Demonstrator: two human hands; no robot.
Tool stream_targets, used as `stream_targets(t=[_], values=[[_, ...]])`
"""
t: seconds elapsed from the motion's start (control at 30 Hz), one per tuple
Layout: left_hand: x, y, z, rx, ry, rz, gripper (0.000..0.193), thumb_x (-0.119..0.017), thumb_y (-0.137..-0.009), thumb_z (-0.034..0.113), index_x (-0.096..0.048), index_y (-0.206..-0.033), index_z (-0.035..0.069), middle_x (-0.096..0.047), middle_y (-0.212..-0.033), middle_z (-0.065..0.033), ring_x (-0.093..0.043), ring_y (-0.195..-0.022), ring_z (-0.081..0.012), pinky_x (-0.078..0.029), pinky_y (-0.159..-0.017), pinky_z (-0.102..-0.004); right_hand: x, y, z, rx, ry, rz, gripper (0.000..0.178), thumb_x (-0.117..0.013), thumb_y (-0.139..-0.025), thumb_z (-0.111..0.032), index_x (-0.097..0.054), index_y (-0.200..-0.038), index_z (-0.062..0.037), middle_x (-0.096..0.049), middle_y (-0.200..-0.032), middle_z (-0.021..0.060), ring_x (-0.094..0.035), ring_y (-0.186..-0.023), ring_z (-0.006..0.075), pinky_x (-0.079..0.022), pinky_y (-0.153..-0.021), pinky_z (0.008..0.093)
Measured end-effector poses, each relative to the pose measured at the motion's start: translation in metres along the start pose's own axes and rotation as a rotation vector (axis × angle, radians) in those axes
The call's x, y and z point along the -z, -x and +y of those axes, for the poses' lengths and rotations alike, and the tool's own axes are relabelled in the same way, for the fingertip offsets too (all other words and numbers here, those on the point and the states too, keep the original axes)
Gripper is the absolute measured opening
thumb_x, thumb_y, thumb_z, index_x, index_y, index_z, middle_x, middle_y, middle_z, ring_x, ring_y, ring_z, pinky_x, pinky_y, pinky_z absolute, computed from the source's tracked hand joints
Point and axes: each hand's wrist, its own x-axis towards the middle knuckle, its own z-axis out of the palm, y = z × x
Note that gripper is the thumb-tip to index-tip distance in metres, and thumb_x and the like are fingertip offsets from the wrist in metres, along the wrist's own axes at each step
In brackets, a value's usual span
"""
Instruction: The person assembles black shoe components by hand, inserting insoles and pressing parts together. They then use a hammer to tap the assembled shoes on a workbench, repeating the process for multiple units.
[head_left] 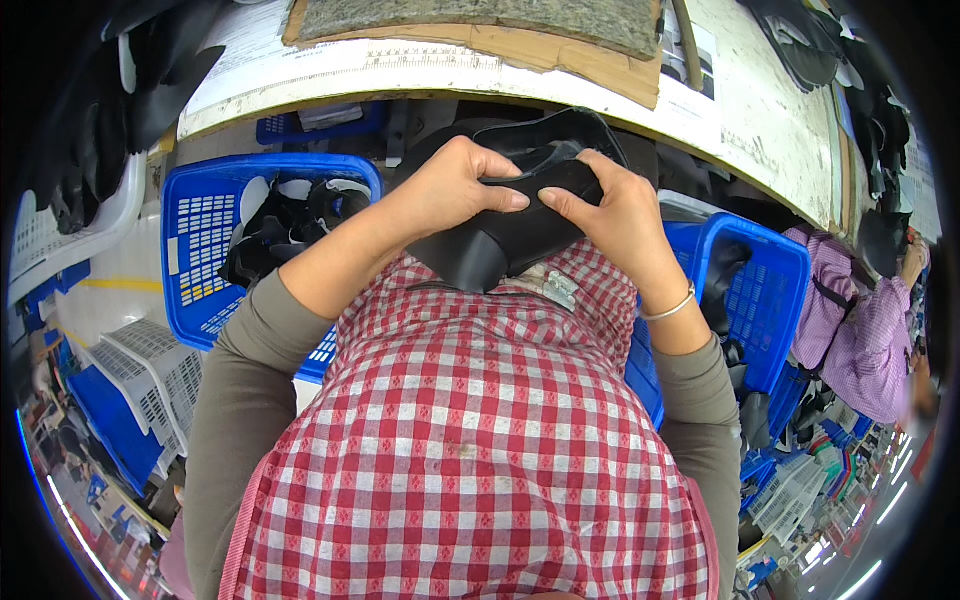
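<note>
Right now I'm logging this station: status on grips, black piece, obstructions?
Left grip and right grip both holding black piece. Piece overlaps red-checked apron. Blue baskets either side, neither covering it.

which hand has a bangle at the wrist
The right hand: a thin pale bangle circles its wrist. The left hand, also gripping the black piece, shows a bare wrist.

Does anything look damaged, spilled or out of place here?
Nothing looks spilled. The cardboard under the grey slab has a ragged edge, as if worn, and dark pieces lie jumbled in the left blue crate. The black piece in the left hand and right hand shows no clear damage.
</note>
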Motion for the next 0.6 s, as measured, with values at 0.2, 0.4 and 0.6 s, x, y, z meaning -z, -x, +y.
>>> stream_targets(t=[0.2, 0.4, 0.6], values=[[0.004, 0.008, 0.0, -0.067, -0.053, 0.02, 0.017, -0.078, -0.094, 0.011, -0.079, -0.105, -0.001, -0.077, -0.091, -0.0027, -0.066, -0.082, -0.0057, -0.055, -0.076, -0.0241, 0.005, 0.006, 0.015, -0.128, -0.439, 0.048, 0.025, -0.081, -0.091, -0.016, -0.064, -0.1, -0.0002, -0.073, -0.086, 0.0071, -0.067, -0.079, 0.0101, -0.054, -0.073, 0.0279], [0.018, -0.009, 0.018, -0.096, 0.085, -0.011, 0.028, -0.074, -0.098, 0.021, -0.077, -0.114, -0.002, -0.077, -0.099, -0.0057, -0.068, -0.092, -0.0098, -0.055, -0.087, -0.0272, 0.002, 0.006, 0.018, -0.133, -0.526, 0.011, 0.022, -0.082, -0.091, -0.017, -0.067, -0.094, -0.0006, -0.072, -0.085, 0.0056, -0.063, -0.08, 0.0091, -0.052, -0.075, 0.0267], [0.014, -0.018, 0.025, -0.13, 0.008, -0.011, 0.026, -0.072, -0.099, 0.016, -0.075, -0.117, -0.003, -0.077, -0.101, -0.0062, -0.068, -0.092, -0.01, -0.055, -0.086, -0.0265, 0.001, 0.005, 0.016, -0.136, -0.462, 0.037, 0.026, -0.084, -0.089, -0.021, -0.068, -0.093, -0.0009, -0.074, -0.085, 0.0078, -0.066, -0.078, 0.0132, -0.053, -0.075, 0.0297]])
